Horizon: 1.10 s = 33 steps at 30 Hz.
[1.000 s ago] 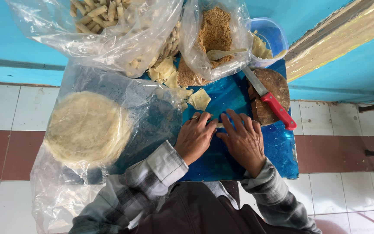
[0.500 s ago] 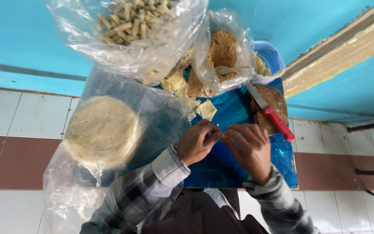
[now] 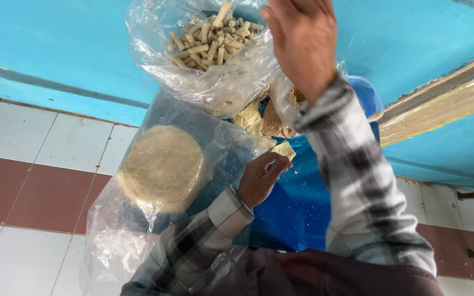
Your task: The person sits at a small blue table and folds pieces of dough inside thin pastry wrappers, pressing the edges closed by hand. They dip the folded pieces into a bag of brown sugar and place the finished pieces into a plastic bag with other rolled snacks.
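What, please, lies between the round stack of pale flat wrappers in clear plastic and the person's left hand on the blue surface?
In the head view, only crinkled clear plastic separates the round stack of pale flat wrappers from the left hand.

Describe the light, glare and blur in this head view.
Head view: soft, even daylight with no hard shadows; white glare streaks on the clear bag of rolled sticks and on the bag over the round stack; the raised right hand is slightly motion-blurred; the left hand is sharp.
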Each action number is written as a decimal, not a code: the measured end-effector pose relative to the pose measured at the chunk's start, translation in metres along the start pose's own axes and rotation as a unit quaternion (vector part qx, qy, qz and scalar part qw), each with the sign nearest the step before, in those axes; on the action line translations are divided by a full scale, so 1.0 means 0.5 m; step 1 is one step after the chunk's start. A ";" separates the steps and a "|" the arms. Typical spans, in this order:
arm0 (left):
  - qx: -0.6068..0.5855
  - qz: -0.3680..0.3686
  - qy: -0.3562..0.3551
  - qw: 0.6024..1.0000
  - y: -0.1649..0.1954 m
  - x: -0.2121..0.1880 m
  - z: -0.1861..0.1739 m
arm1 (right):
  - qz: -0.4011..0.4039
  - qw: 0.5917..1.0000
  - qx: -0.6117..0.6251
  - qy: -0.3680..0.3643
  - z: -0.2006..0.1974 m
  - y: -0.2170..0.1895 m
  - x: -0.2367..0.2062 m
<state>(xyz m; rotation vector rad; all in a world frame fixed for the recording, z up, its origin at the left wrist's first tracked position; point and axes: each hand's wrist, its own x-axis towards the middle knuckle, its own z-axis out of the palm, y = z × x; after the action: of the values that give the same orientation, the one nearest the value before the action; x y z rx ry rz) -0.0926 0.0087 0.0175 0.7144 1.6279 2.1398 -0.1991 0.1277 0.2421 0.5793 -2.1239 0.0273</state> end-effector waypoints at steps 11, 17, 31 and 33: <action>0.010 0.048 0.096 0.994 -0.029 0.021 -0.004 | 0.173 0.938 0.095 -0.286 -0.070 -0.088 -0.429; 0.115 0.070 0.099 0.986 -0.004 0.016 0.015 | 0.263 0.926 0.083 -0.259 -0.069 -0.057 -0.506; 0.055 0.001 -0.018 0.998 -0.006 0.028 0.061 | 0.541 0.665 0.489 -0.161 -0.143 -0.020 -0.590; 0.016 -0.045 -0.065 0.997 -0.006 0.024 0.072 | 0.567 0.596 0.556 -0.124 -0.167 -0.038 -0.607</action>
<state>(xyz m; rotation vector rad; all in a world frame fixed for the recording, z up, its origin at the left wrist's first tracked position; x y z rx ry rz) -0.0813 0.0442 0.0242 0.7595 1.5975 1.9664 0.0190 0.2495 0.0499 -0.2923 -2.1485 2.1999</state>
